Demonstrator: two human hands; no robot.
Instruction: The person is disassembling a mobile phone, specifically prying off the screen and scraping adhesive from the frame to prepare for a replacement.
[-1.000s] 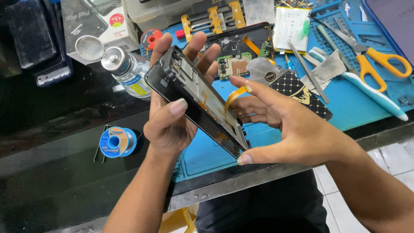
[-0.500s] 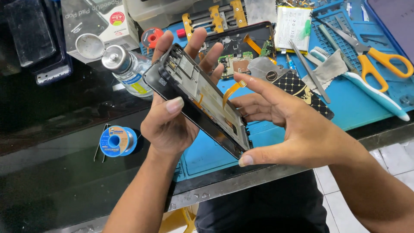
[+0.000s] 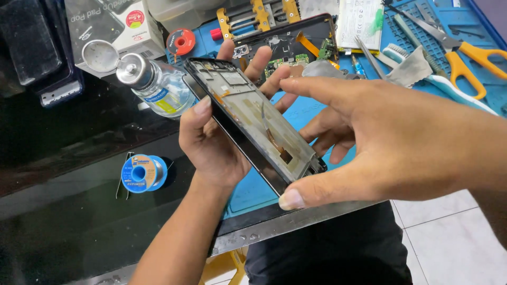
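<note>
Your left hand (image 3: 211, 142) grips the phone frame (image 3: 253, 119) above the blue mat (image 3: 317, 105) | right hand (image 3: 391, 142) pinches its lower end | risk: exposed flex cable (image 3: 272, 138) tears if snagged.

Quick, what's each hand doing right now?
Left hand: closed around the black opened phone frame.
Right hand: gripping the frame's lower end between thumb and fingers.

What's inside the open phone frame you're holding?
Inside the black phone frame, the left hand shows a bare grey metal midplate with a thin orange-brown flex cable. The right hand covers the lower corner, so nothing there is visible.
</note>
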